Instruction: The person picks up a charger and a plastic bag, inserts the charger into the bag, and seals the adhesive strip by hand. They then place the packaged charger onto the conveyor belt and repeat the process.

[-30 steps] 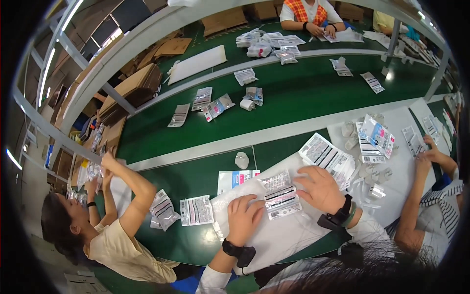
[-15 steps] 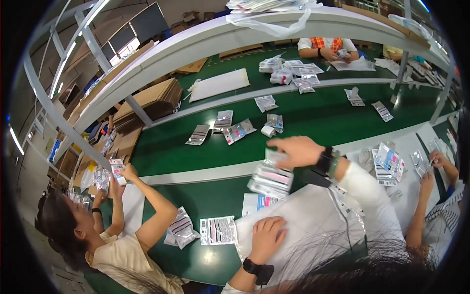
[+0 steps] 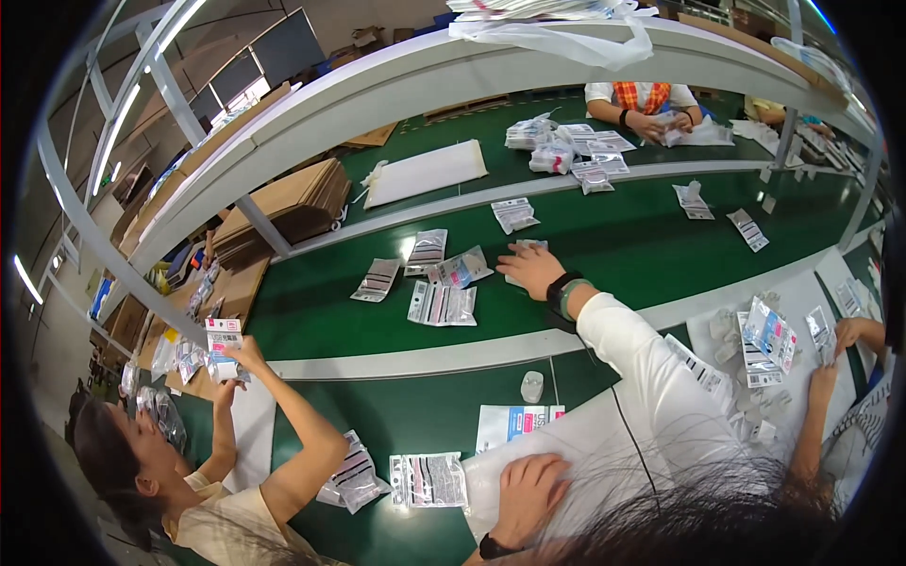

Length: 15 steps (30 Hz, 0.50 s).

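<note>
My right hand reaches over the green conveyor belt, fingers stretched across a small packet that it mostly covers. Whether it grips that packet is hidden. My left hand lies flat and open on a white sheet at the near table. Just beyond it is a white, blue and pink packet, and behind that a small whitish translucent piece. A silver packet with dark stripes lies left of my left hand. Another striped packet rests on the belt, left of my right hand.
More packets are scattered along the belt. At the left, a co-worker holds up a packet; at the right, another's hands work beside a packet pile. A metal shelf beam crosses overhead.
My right hand has moved up and away onto the belt, letting go of the striped packet, which now lies there. The small translucent piece has come into view. The left hand stays on the sheet.
</note>
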Tool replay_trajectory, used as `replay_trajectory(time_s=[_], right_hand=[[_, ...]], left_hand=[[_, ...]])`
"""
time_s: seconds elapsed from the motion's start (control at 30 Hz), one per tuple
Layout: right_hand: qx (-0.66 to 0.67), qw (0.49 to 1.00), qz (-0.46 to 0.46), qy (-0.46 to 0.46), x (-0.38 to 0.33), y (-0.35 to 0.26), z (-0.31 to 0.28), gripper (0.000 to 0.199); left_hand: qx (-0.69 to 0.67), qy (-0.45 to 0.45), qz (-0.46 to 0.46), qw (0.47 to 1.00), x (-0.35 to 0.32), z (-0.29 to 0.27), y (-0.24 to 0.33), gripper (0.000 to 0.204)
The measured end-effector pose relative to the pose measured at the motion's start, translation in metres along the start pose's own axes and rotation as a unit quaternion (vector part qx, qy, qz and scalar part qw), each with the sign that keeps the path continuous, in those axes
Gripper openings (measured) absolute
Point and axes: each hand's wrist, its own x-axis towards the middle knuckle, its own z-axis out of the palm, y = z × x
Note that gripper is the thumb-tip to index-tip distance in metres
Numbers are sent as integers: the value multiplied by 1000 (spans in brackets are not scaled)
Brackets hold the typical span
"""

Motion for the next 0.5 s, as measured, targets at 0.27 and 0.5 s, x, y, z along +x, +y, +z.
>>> replay_trajectory(time_s=[0.27, 0.5], right_hand=[[120, 992, -27, 14, -11, -22, -63, 42], [426, 898, 108, 0, -136, -72, -203, 52]], left_hand=[[7, -33, 8, 999, 1, -3, -5, 32], [-1, -42, 40, 998, 2, -2, -18, 46]])
